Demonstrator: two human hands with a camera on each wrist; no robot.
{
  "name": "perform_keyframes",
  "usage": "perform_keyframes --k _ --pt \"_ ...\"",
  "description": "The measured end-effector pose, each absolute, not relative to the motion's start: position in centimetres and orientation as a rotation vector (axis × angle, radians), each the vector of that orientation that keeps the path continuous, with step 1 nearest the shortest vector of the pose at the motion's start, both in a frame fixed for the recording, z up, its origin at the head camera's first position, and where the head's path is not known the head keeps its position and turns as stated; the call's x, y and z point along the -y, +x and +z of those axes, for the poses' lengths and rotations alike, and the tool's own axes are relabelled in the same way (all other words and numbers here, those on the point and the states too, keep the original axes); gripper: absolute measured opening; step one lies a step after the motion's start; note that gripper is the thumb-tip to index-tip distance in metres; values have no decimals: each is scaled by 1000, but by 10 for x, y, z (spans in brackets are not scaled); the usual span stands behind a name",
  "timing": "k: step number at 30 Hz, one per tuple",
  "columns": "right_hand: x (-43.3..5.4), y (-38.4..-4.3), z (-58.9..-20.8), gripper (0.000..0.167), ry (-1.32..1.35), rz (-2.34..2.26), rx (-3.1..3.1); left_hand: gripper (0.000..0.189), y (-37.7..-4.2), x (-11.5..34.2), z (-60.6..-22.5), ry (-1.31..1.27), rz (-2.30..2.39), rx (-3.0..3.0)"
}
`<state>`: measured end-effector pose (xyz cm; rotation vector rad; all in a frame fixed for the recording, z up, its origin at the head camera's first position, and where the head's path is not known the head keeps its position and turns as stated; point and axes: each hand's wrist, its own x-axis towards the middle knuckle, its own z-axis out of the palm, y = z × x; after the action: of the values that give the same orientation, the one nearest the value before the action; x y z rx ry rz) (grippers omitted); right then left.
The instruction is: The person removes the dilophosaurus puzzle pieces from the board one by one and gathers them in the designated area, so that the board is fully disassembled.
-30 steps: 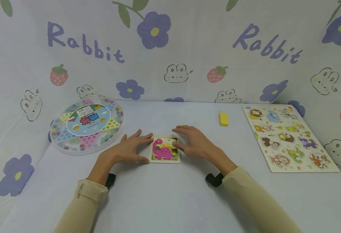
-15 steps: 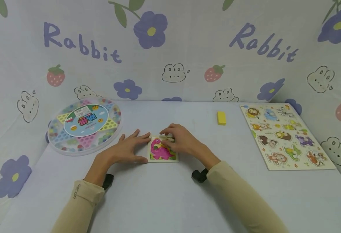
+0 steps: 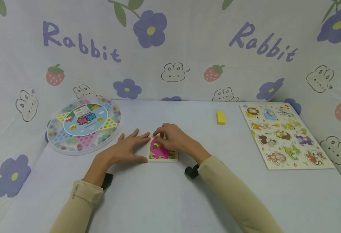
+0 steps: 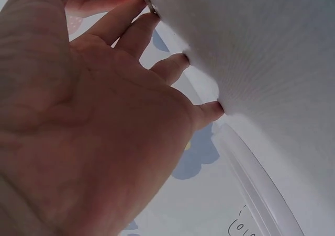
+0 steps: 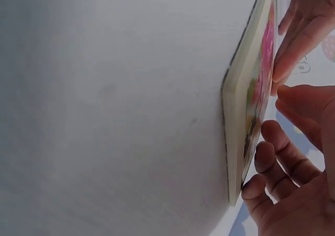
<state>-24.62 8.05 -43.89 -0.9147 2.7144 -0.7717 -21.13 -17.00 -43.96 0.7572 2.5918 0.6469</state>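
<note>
A small square jigsaw puzzle [image 3: 163, 154] in a pale frame, with a pink dinosaur on it, lies flat on the white table. My left hand [image 3: 123, 150] is spread at its left side, forefinger and thumb at the frame's edge; in the left wrist view its other fingertips rest on the table. From the right, my right hand [image 3: 174, 138] reaches over the puzzle and hides its upper right part. The right thumb and forefinger are bent close together near the upper left corner, with nothing visible between them. The other right fingers curl loosely beside the picture in the right wrist view.
Left of the puzzle lies a round Chinese checkers board [image 3: 84, 126] under a clear cover. A yellow block [image 3: 221, 118] sits behind and to the right. Farther right is a wooden animal peg puzzle board [image 3: 287, 136]. A patterned cloth [image 3: 170, 42] hangs at the back.
My right hand has moved left across the puzzle, its fingers bending and drawing together near the upper left corner. The left hand stays at the frame's left side.
</note>
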Motion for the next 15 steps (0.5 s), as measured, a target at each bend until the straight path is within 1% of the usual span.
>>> perform_keyframes --k 15 --pt "-78 -259 -441 27 -917 -707 -2646 88 -213 171 -440 745 658 -2588"
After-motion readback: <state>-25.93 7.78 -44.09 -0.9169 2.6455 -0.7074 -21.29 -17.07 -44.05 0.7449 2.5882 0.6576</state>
